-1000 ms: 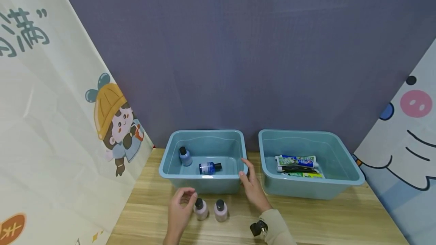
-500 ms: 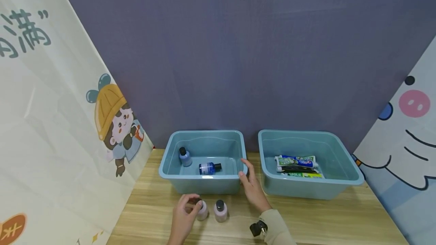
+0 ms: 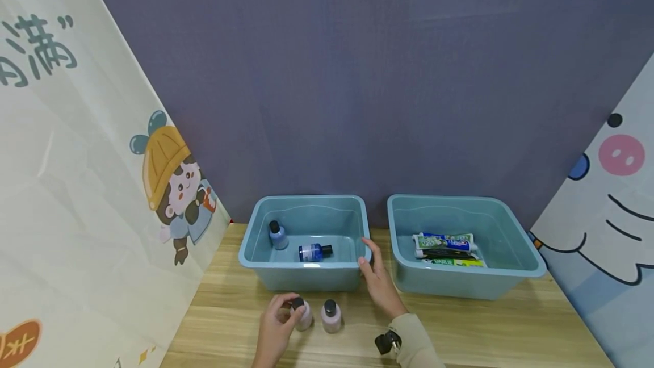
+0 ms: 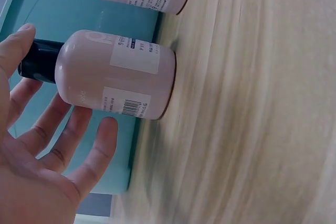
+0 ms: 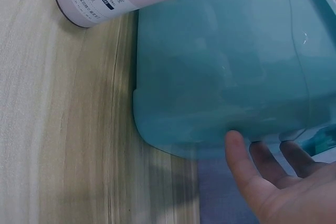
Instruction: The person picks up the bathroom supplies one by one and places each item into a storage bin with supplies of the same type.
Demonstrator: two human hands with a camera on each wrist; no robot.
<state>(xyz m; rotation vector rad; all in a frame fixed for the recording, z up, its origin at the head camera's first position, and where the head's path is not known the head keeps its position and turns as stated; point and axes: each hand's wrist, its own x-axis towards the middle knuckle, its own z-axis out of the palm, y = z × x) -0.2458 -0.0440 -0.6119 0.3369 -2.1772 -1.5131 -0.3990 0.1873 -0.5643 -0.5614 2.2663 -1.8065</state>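
Observation:
Two pale pink bottles with black caps stand upright on the wooden table before the left blue bin [image 3: 306,278]. My left hand [image 3: 274,325] is at the left pink bottle [image 3: 305,320]. In the left wrist view the thumb is against its black cap [image 4: 41,61], and the fingers [image 4: 102,142] curl behind it. The right pink bottle [image 3: 331,321] stands beside it, untouched. My right hand [image 3: 379,284] grips the bin's right rim near its front corner; in the right wrist view several fingertips lie against the outer wall [image 5: 210,77].
Inside the left bin, one light blue bottle [image 3: 278,237] stands and a dark blue bottle [image 3: 311,253] lies on its side. The right blue bin [image 3: 460,285] holds several toothpaste tubes [image 3: 444,242]. A dark curtain [image 3: 327,90] hangs behind, with printed sheets [image 3: 87,186] at both sides.
My left hand has moved right and toward me, its thumb and fingers coming around the left pink bottle's cap. The right hand and both bins have stayed put.

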